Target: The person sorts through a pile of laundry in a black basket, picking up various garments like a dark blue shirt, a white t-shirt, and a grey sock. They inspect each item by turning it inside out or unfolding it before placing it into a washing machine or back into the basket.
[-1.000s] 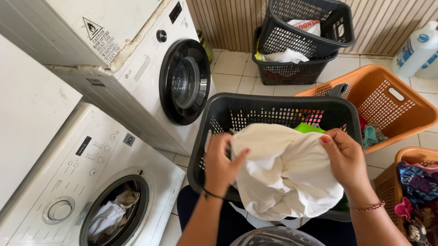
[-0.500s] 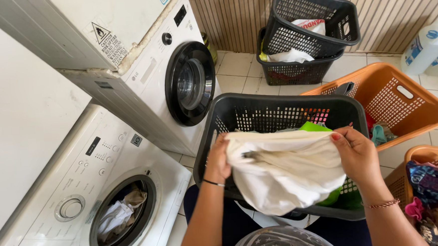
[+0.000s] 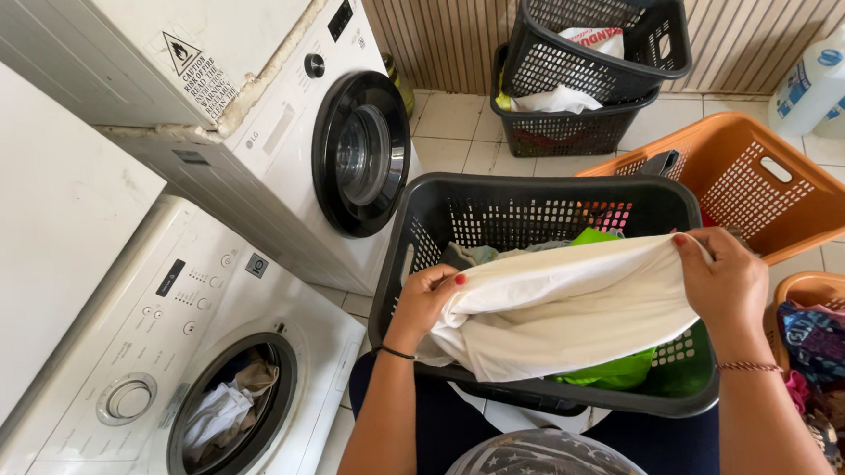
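From the head view, the left hand (image 3: 429, 300) and right hand (image 3: 723, 280) each had fingers pinched on an end of a white cloth (image 3: 562, 317), stretched flat over the dark laundry basket (image 3: 413, 238) on the person's lap. An orange basket (image 3: 787, 199) stood just behind; the near washing machine (image 3: 141, 378) gaped open, clothes inside.

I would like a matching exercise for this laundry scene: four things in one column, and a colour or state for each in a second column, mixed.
Things:
1. cloth held by the left hand and right hand
2. basket under the cloth
3. lower washing machine door
4. basket behind the right hand

Descriptions:
A. orange
B. open, clothes inside
C. cream-white, stretched out
D. dark grey

Pairs: 1-C, 2-D, 3-B, 4-A
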